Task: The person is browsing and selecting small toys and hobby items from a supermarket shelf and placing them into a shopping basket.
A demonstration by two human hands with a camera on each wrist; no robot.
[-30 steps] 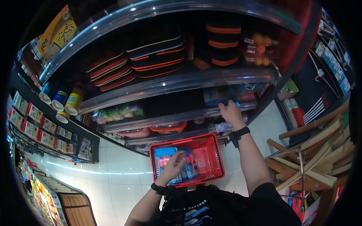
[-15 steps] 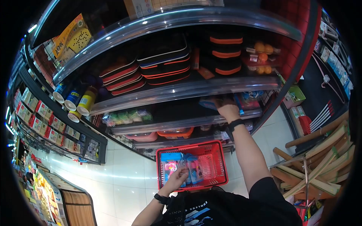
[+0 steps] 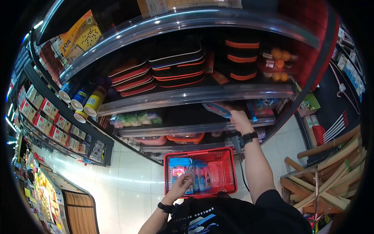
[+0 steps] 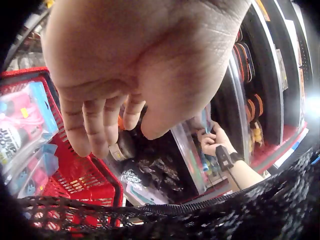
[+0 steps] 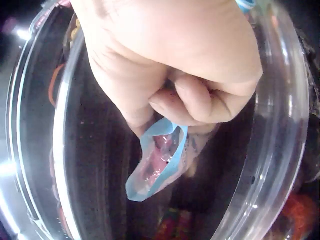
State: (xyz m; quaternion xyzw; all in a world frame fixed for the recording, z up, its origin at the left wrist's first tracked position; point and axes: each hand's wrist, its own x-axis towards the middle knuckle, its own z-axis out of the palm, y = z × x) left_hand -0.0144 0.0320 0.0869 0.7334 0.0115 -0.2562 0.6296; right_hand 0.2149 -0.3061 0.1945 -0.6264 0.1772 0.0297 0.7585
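Observation:
In the head view my right hand [image 3: 240,120] pinches a blue-edged clear package [image 3: 218,109] at the front of a middle shelf. The right wrist view shows the thumb and curled fingers of this hand [image 5: 175,75] on the package's blue top edge [image 5: 159,160], with something pink inside. My left hand [image 3: 180,186] hangs over the red basket [image 3: 233,171], fingers loosely bent and holding nothing; the left wrist view shows its palm [image 4: 140,65]. Inside the basket lie blue and pink packages [image 3: 201,175], one reading "JUMP ROPE" in the left wrist view.
Black cases with orange trim [image 3: 179,72] are stacked on the shelf above. Colourful bags [image 3: 136,119] lie at the shelf's left, more packages [image 3: 263,108] at its right. Clear plastic strips [image 3: 198,94] edge the shelves. Wooden pieces [image 3: 331,183] stand at the right.
My right hand reached into the shelf and has drawn back a little, with the package now tilted in its grip. The left hand stays over the basket.

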